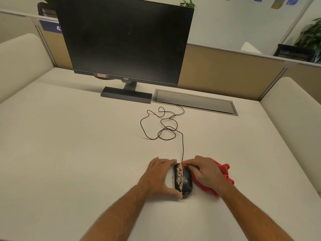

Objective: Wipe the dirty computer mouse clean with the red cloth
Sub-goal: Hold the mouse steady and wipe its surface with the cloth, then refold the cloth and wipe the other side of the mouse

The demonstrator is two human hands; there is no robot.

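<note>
A black wired computer mouse [183, 181] lies on the white desk near me, its left half covered with tan crumbs. My left hand [159, 176] grips the mouse's left side, fingers at its front and thumb at its rear. My right hand [205, 173] holds the red cloth [224, 173] and presses a corner of it on the mouse's front right. Most of the cloth bunches out to the right, under and behind that hand.
The mouse cable [161, 126] loops across the desk towards a grey cable hatch [196, 101]. A dark monitor [125, 40] on a stand sits at the back. A few crumbs [184, 199] lie on the desk by the mouse. Low partitions border the desk.
</note>
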